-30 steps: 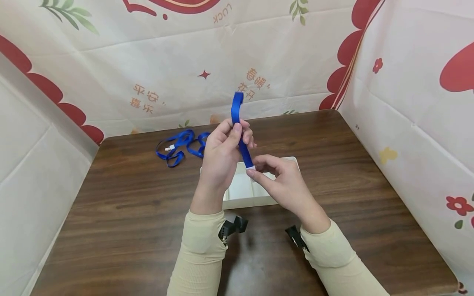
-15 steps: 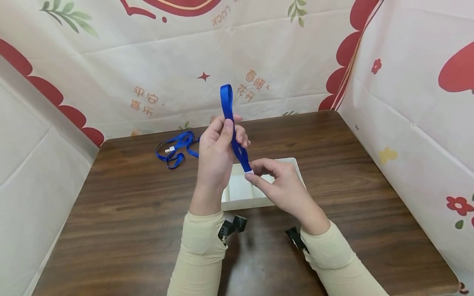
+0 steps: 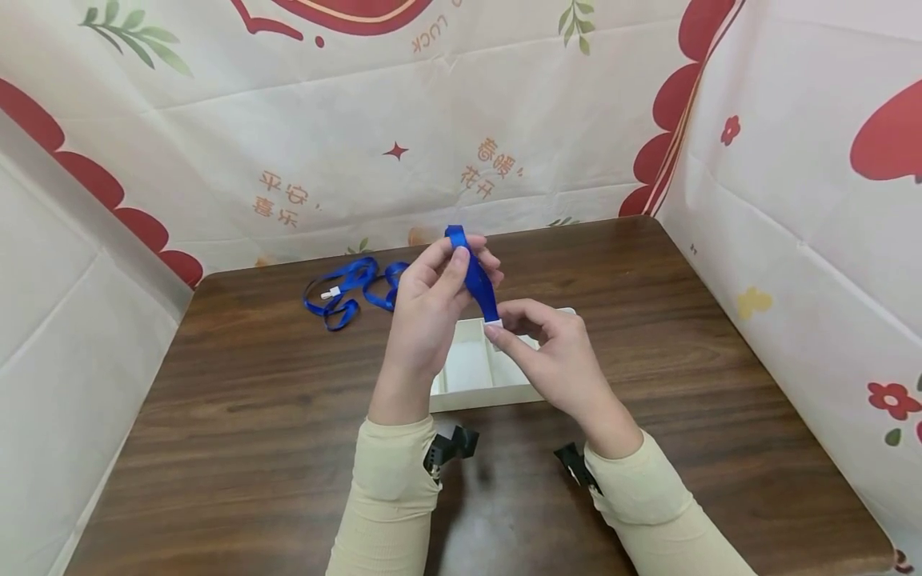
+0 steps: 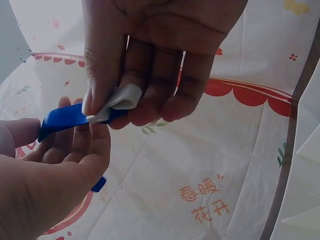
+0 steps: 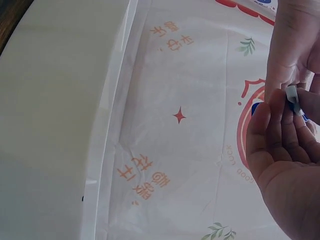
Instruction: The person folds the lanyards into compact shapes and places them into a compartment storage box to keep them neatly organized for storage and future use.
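Observation:
A folded blue lanyard (image 3: 479, 284) is held up between both hands over the white tray (image 3: 486, 397). My left hand (image 3: 430, 308) pinches its strap between thumb and fingers, and a short loop sticks out above the thumb. At the strap's lower end, my right hand (image 3: 553, 356) pinches the white plastic clip (image 3: 493, 326). The left wrist view gives a closer look at this white clip (image 4: 125, 97) beside the blue strap (image 4: 67, 117). In the right wrist view, fingers hide most of the lanyard.
Another blue lanyard (image 3: 353, 274) with a white clip (image 3: 330, 294) lies loosely coiled at the back left of the wooden table (image 3: 252, 448). The tray has dividers and is partly covered by the hands. Printed cloth walls (image 3: 346, 112) stand behind and beside the table.
My left hand shifts a little left, then back right toward the right hand. The loop above its thumb rises, then gets shorter. My right hand keeps its pinch at the clip.

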